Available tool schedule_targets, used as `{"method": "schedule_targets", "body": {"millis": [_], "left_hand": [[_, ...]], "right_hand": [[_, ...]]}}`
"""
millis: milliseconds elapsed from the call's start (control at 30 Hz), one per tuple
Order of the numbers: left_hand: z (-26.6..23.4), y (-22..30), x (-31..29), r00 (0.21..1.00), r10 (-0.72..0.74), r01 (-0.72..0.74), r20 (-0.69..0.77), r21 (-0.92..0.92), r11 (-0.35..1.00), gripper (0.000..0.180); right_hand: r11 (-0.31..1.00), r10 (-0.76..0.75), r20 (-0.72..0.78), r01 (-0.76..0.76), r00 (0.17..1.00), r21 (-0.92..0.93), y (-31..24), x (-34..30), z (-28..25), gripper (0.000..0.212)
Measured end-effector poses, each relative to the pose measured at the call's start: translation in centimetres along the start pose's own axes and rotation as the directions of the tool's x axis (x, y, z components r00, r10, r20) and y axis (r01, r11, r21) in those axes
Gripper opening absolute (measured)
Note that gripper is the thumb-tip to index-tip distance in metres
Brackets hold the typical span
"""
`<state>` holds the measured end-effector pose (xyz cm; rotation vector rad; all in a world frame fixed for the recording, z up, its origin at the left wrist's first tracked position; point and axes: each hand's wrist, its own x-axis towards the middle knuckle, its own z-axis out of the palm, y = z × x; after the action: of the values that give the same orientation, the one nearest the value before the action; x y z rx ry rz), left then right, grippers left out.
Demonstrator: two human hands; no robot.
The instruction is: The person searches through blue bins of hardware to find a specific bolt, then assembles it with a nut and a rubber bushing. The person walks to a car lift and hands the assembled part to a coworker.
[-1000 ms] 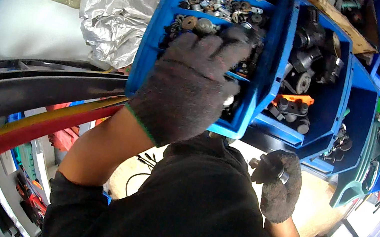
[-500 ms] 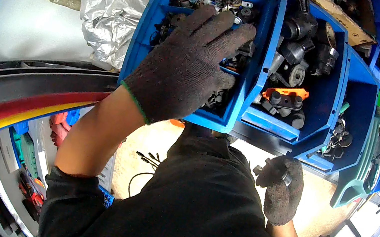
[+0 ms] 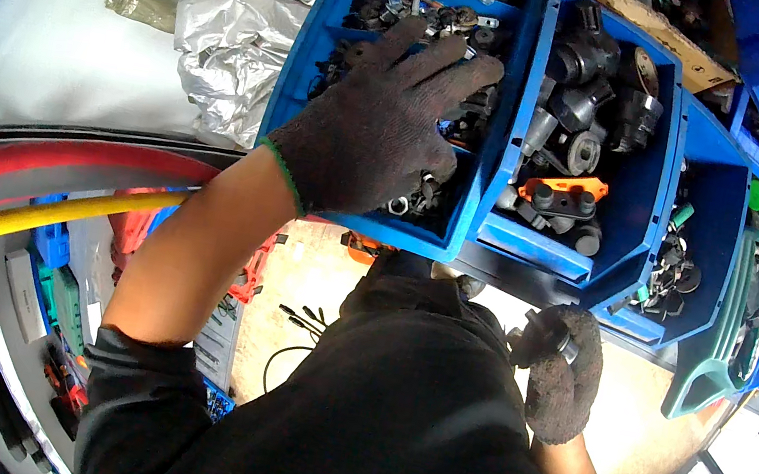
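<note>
My left hand [image 3: 368, 128], in a dark knit glove with a green cuff edge, lies with spread fingers over a blue compartment tray [image 3: 307, 87]. Small black and metal parts [image 3: 458, 19] show around its fingertips; what lies under the palm is hidden. Lower down on the right, my gloved right hand [image 3: 566, 387] is closed round a dark cylindrical part [image 3: 537, 342] with a metal stub. That part is held in front of my body, apart from the bins.
Beside the tray stands a blue bin [image 3: 540, 250] of larger black fittings and an orange piece [image 3: 566, 186]. Farther right are another blue bin [image 3: 719, 211] and a green bin [image 3: 704, 386]. Silver sheeting [image 3: 235, 49] lies at the left, above a yellow-edged rim [image 3: 47, 224].
The view has shifted slightly, so the bins sit a little differently in it. My left hand stays spread over the tray, and my right hand keeps hold of the dark part.
</note>
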<state>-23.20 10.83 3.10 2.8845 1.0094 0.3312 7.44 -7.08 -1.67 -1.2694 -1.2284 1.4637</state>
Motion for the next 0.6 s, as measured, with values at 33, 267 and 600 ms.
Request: {"method": "schedule_targets", "body": {"millis": [33, 267, 600], "left_hand": [[0.1, -0.1, 0.1, 1.0, 0.006, -0.006, -0.003, -0.018, 1.0, 0.009], [0.0, -0.1, -0.3, 1.0, 0.009, -0.009, -0.016, -0.024, 1.0, 0.004], [-2.6, 1.5, -2.2, 0.985, -0.074, 0.043, -0.154, -0.199, 0.979, 0.022]], "right_hand": [[1.0, 0.0, -0.008, 0.0, 1.0, 0.012, 0.0, 0.0, 0.1, 0.067], [0.999, -0.021, 0.024, 0.019, 1.0, 0.047, -0.9, 0.4, 1.1, 0.064], [0.986, -0.008, 0.102, -0.009, 0.995, 0.165, -3.8, 1.0, 1.6, 0.055]]}}
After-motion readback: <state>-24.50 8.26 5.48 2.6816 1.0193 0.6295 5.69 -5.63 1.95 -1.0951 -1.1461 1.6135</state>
